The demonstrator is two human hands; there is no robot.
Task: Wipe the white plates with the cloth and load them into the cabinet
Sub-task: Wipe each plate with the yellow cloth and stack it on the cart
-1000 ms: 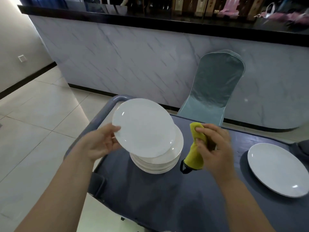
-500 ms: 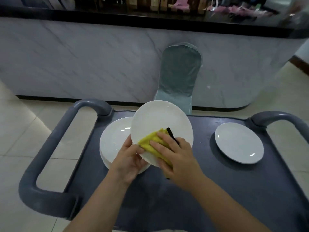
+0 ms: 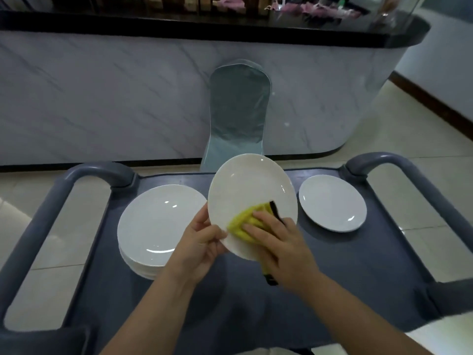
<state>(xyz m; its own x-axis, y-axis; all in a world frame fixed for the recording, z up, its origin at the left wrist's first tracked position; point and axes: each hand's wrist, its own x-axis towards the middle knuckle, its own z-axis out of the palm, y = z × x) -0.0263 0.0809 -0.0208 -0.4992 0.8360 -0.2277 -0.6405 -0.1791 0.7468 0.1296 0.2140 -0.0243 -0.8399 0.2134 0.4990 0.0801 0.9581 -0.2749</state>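
A marble-fronted bar [image 3: 128, 98] spans the upper half of the frame. A grey-blue cart [image 3: 358, 278] with looped handles at both sides fills the lower half. A chair [image 3: 239, 111] in a pale green cover stands at upper centre, against the bar. A stack of white plates [image 3: 158, 226] sits left of centre on the cart. At centre, a white plate [image 3: 245, 190] is held tilted above the cart. A single plate [image 3: 332, 203] lies flat to its right. The left grip [image 3: 202, 247] pinches the tilted plate's lower left rim, thumb on its face. The right grip [image 3: 279, 247] has spread, nearly straight fingers pressing a yellow cloth [image 3: 243, 222] against the plate's lower face.
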